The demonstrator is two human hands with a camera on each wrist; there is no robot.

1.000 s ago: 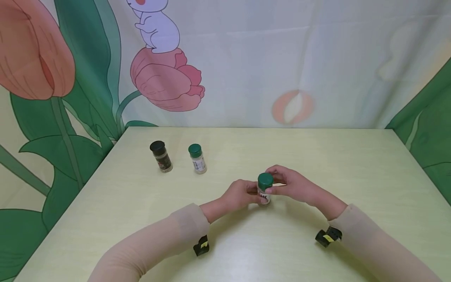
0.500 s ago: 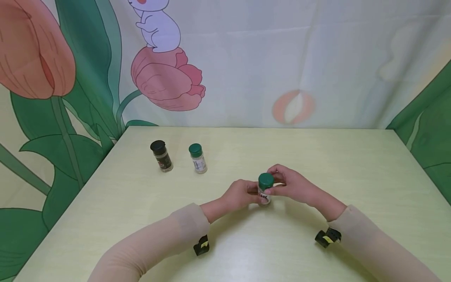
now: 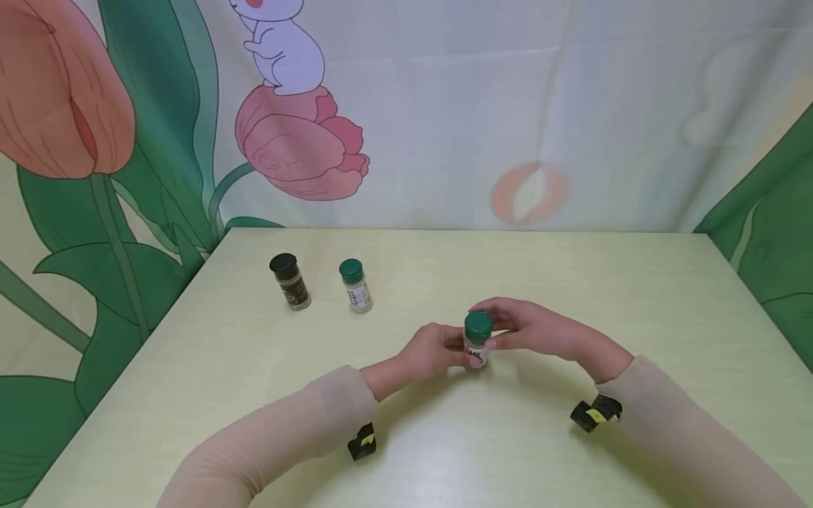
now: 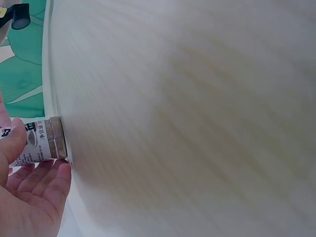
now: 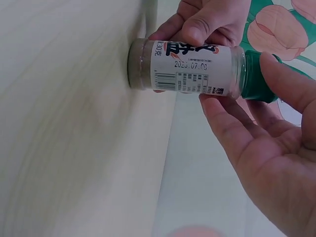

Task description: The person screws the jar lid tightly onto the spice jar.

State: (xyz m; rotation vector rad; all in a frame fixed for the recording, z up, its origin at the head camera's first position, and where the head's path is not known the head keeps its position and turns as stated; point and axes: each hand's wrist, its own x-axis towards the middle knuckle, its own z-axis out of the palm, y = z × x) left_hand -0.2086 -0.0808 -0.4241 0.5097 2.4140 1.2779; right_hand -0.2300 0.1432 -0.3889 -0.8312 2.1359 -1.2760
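Between my two hands a small clear spice jar (image 3: 475, 351) with a green cap (image 3: 478, 327) stands upright on the table. Its white printed label shows large in the right wrist view, and brownish contents show at its base. My left hand (image 3: 430, 351) grips the jar's lower body, thumb in front and fingers around the far side. At the top, my right hand (image 3: 536, 330) holds the green cap, with the thumb (image 5: 289, 81) on one side and fingers curled around the other. One right fingertip also lies along the label near the cap.
Back left on the pale table (image 3: 603, 296) stand a black-capped spice jar (image 3: 295, 289) and another green-capped jar (image 3: 358, 293). A printed curtain (image 3: 432, 120) with tulips and a white animal hangs directly behind the table's far edge. Each wrist carries a small black camera (image 3: 595, 413).
My right hand has turned around the cap, its thumb sliding from the front toward the right side and its wrist rising slightly. The left hand and the jar stay in place.
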